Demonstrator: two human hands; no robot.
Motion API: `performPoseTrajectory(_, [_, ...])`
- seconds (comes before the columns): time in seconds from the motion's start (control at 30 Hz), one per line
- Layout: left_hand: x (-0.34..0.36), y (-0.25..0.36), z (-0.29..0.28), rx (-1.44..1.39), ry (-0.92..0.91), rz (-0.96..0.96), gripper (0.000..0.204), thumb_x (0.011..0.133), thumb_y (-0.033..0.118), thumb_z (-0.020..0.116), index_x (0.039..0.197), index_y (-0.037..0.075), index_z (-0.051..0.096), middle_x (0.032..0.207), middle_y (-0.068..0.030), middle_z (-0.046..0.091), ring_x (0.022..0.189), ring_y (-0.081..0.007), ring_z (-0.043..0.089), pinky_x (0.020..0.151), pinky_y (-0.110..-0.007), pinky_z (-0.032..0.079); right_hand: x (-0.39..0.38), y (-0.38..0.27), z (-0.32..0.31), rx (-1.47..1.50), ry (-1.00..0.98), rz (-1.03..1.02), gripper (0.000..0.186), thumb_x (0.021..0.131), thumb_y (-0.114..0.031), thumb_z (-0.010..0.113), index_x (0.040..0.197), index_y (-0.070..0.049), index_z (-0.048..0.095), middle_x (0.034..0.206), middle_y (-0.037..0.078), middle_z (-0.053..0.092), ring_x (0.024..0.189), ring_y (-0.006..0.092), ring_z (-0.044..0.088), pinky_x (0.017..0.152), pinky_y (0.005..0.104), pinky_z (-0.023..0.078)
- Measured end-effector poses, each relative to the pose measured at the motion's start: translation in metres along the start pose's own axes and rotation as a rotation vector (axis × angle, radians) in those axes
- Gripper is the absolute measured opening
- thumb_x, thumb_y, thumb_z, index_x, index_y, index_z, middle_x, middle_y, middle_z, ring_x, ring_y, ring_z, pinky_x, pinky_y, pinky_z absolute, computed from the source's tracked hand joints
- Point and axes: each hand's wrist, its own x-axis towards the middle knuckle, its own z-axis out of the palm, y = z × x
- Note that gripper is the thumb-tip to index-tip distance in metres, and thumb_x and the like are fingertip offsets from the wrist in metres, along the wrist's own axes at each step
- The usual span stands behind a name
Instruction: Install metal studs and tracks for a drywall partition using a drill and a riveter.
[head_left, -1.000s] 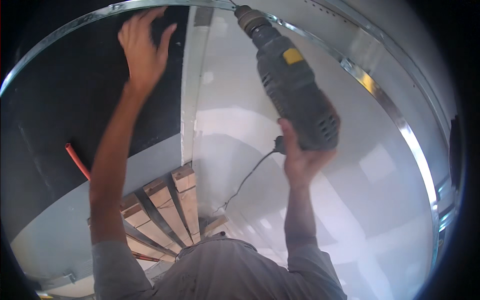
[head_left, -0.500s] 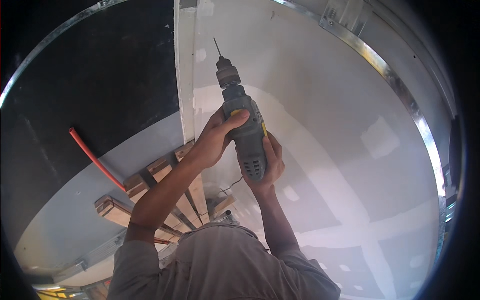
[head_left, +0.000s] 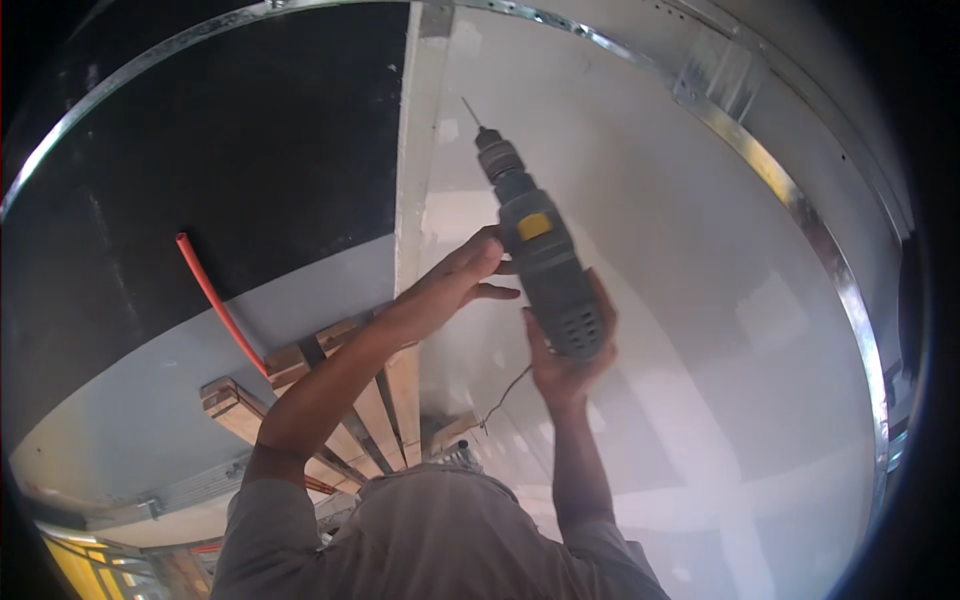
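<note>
My right hand (head_left: 572, 375) is wrapped round the rear end of a grey power drill (head_left: 552, 270) with a yellow patch on its side. The drill points up and slightly left, a thin drill bit (head_left: 471, 113) in its chuck (head_left: 497, 157). My left hand (head_left: 450, 280) is beside the drill body, thumb and fingers apart. Some of its fingertips pass close to or behind the drill, so I cannot tell whether they touch it. A dark cord (head_left: 505, 400) runs down below the right hand.
A curved metal track (head_left: 770, 170) arches over the pale plasterboard surface (head_left: 660, 270). To the left are a dark panel (head_left: 270, 150), an orange-red tube (head_left: 215, 300) and several wooden beams (head_left: 403, 390). A whitish vertical edge strip (head_left: 416, 150) divides the dark and pale surfaces.
My left hand has let go of the drill body and its fingers have spread. The drill, held in my right hand, has shifted right and tilted further left at its tip. The view has shifted too.
</note>
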Motion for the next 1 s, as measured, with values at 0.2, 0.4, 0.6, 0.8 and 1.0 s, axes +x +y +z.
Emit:
performPoseTrajectory(0.2, [0.054, 0.111, -0.111, 1.449, 0.685, 0.895, 0.036, 0.090, 0.010, 0.080, 0.123, 0.001, 0.068, 0.110, -0.0147, 0.068, 0.104, -0.0331, 0.069, 0.088, -0.043, 0.058, 0.119, -0.037, -0.010, 0.057, 0.013, -0.245, 0.074, 0.079, -0.009, 0.092, 0.142, 0.003, 0.055, 0.121, 0.020, 0.074, 0.110, 0.0260, 0.074, 0.097, 0.0382, 0.058])
performPoseTrajectory(0.4, [0.129, 0.216, -0.180, 2.375, 0.588, 1.168, 0.027, 0.092, 0.015, 0.064, 0.115, 0.003, 0.071, 0.117, -0.0118, 0.065, 0.112, -0.0298, 0.061, 0.104, -0.044, 0.045, 0.205, -0.066, 0.010, -0.033, -0.024, -0.418, 0.061, 0.080, -0.015, 0.090, 0.132, -0.001, 0.062, 0.109, 0.019, 0.078, 0.102, 0.0273, 0.078, 0.091, 0.0358, 0.060])
performPoseTrajectory(0.6, [0.142, 0.235, -0.189, 2.319, 0.466, 1.129, 0.027, 0.087, 0.011, 0.061, 0.110, 0.003, 0.073, 0.107, -0.0105, 0.065, 0.104, -0.0281, 0.062, 0.094, -0.041, 0.049, 0.236, -0.064, 0.026, -0.055, -0.061, -0.515, 0.053, 0.081, -0.016, 0.090, 0.125, 0.000, 0.065, 0.106, 0.018, 0.079, 0.098, 0.0289, 0.079, 0.088, 0.0366, 0.061])
performPoseTrajectory(0.8, [0.142, 0.232, -0.192, 2.345, 0.518, 1.285, 0.023, 0.085, 0.013, 0.064, 0.102, 0.004, 0.076, 0.102, -0.0081, 0.067, 0.096, -0.0259, 0.063, 0.084, -0.039, 0.051, 0.241, -0.058, 0.045, -0.044, -0.075, -0.528, 0.052, 0.080, -0.014, 0.090, 0.124, 0.000, 0.065, 0.105, 0.017, 0.079, 0.098, 0.0291, 0.079, 0.087, 0.0365, 0.062])
performPoseTrajectory(1.0, [0.143, 0.228, -0.189, 2.357, 0.597, 1.290, 0.024, 0.084, 0.013, 0.065, 0.102, 0.006, 0.078, 0.103, -0.0069, 0.069, 0.097, -0.0238, 0.063, 0.083, -0.038, 0.048, 0.247, -0.048, 0.052, -0.038, -0.072, -0.553, 0.053, 0.079, -0.013, 0.090, 0.125, -0.001, 0.065, 0.106, 0.018, 0.079, 0.098, 0.0297, 0.079, 0.087, 0.0367, 0.062])
